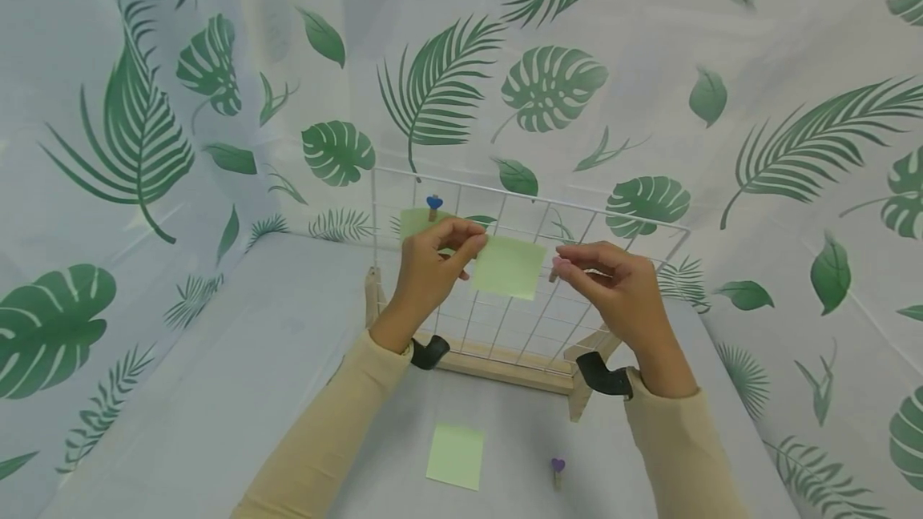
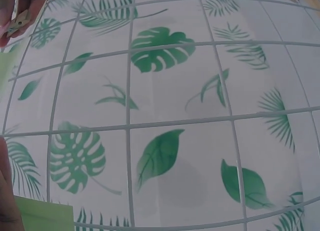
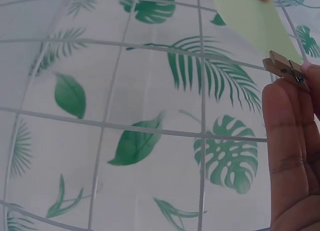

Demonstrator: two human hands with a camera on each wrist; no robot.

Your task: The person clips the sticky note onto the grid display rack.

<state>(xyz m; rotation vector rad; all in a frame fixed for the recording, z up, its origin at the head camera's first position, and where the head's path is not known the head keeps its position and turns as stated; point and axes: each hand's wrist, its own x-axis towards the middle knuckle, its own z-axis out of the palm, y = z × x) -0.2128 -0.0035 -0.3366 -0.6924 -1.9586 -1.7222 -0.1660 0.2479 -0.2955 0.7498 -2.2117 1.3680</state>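
"Gripping what, the left hand [image 1: 431, 267]?"

"A green sheet [image 1: 509, 267], pinched at its upper left corner, in front of the wire grid [image 1: 530, 198]."

"Right hand [image 1: 622, 291]?"

"Pinching a pink-topped clothespin [image 3: 281, 66], likewise in front of the grid."

"Elsewhere?"

"Blue-heart clothespin [image 1: 433, 203] on a second sheet [image 1: 413, 224], at the grid's upper left. Third sheet [image 1: 456, 456] and purple-heart clothespin [image 1: 558, 472]: on the worktop [image 1: 267, 367], nearside of the grid."

It looked like a small screened-off booth, in what building could not be told: white sheeting [image 1: 642, 30] printed with green leaves rose beyond the far, left and right edges of a pale table [image 1: 238, 367], creasing near its far left corner.
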